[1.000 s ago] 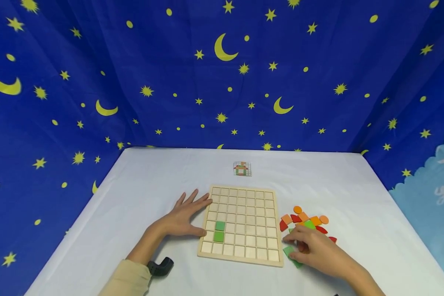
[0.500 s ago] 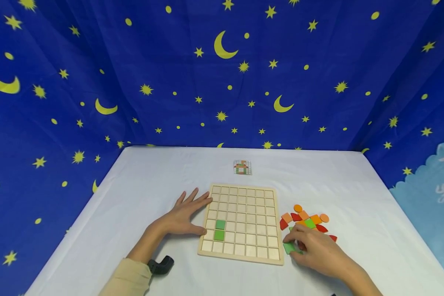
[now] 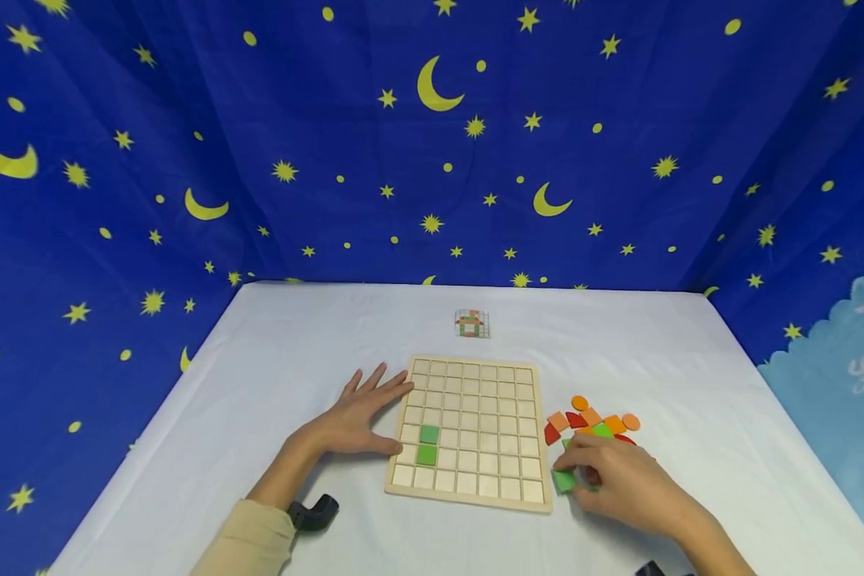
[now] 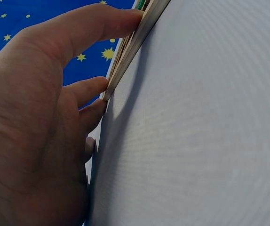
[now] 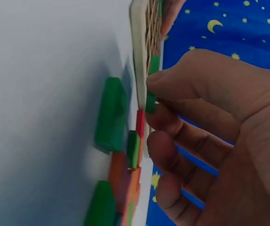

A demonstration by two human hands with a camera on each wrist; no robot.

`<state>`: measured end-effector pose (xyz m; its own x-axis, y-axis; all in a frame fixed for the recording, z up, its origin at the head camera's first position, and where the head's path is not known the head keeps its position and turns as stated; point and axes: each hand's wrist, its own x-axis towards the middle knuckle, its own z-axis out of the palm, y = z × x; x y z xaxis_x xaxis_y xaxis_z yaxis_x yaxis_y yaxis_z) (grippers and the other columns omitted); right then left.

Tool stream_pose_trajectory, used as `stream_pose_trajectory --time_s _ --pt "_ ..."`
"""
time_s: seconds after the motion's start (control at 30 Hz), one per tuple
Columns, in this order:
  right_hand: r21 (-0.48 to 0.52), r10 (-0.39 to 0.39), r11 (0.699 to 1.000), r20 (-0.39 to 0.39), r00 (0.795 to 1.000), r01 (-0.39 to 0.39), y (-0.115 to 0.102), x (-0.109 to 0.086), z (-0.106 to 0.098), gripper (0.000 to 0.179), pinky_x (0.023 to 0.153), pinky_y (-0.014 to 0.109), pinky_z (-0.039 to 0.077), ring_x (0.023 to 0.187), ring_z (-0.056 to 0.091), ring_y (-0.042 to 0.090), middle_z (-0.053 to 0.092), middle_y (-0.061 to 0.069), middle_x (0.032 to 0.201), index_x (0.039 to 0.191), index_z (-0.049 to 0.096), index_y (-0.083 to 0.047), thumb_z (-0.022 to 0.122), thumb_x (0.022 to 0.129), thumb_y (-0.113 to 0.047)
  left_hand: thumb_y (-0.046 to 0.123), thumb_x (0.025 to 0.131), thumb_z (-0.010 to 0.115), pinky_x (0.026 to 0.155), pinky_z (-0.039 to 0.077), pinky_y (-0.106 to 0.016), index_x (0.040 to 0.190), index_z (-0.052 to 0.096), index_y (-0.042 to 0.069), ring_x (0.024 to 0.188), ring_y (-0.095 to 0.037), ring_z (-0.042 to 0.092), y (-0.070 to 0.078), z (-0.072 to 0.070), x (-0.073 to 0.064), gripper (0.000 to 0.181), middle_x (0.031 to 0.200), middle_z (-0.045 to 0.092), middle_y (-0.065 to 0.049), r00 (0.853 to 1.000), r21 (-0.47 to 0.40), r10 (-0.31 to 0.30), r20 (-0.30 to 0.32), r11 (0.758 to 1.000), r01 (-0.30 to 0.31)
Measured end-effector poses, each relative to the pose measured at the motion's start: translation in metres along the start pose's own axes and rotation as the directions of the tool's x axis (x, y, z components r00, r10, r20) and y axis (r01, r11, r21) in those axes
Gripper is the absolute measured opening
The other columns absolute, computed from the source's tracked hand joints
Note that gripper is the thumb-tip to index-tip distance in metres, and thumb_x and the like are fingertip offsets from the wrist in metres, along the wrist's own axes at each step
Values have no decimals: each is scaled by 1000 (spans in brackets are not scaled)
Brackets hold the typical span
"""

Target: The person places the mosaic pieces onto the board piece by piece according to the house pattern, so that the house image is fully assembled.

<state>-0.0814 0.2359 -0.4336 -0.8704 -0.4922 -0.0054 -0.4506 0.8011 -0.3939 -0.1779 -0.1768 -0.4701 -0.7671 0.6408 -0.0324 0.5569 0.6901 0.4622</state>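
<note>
A wooden grid board [image 3: 488, 442] lies on the white table, with two green square tiles [image 3: 427, 455] one behind the other in its left part. My left hand [image 3: 353, 420] rests at the board's left edge, fingers spread, thumb and fingertips touching the rim. To the right of the board, my right hand [image 3: 622, 484] pinches a green square tile [image 3: 563, 482] between thumb and index finger; in the right wrist view this tile [image 5: 150, 102] stands on edge in the pinch. Other green tiles [image 5: 111, 115] lie below that hand, mostly hidden from the head view.
Behind the right hand lies a loose group of orange [image 3: 613, 425], red [image 3: 552, 434] and green pieces, some round. A small pattern card [image 3: 472, 324] lies beyond the board. A blue starry cloth [image 3: 346, 144] encloses the table's back and sides.
The right hand has taken hold of a green tile and tilted it up slightly from the pile. The left hand keeps its place on the board.
</note>
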Motion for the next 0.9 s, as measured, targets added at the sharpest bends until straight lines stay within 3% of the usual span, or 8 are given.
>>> stream_pose_trajectory --time_s 0.33,0.67,0.9 --pt "38 -65 997 -22 998 66 -4 14 4 24 53 18 39 64 47 0 54 -22 89 99 74 -33 77 77 -28 63 74 69 112 -6 -54 153 29 25 145 -29 -2 -1 -1 0 96 159 16 4 1000 -3 3 2 1000 -3" --pt "89 -184 978 -58 981 188 -10 35 11 26 57 17 42 70 49 0 54 -23 93 104 73 -31 75 80 -24 64 74 69 112 -6 -53 153 29 25 145 -29 -1 -2 -3 1 97 159 16 5 1000 7 7 -8 1000 -7" --pt "126 -207 970 -34 978 210 -21 45 17 26 55 17 43 69 51 0 55 -21 93 106 73 -28 73 81 -22 64 73 70 112 -7 -54 152 30 25 145 -29 -2 -3 -2 1 97 159 17 4 1000 -17 0 -3 1000 0"
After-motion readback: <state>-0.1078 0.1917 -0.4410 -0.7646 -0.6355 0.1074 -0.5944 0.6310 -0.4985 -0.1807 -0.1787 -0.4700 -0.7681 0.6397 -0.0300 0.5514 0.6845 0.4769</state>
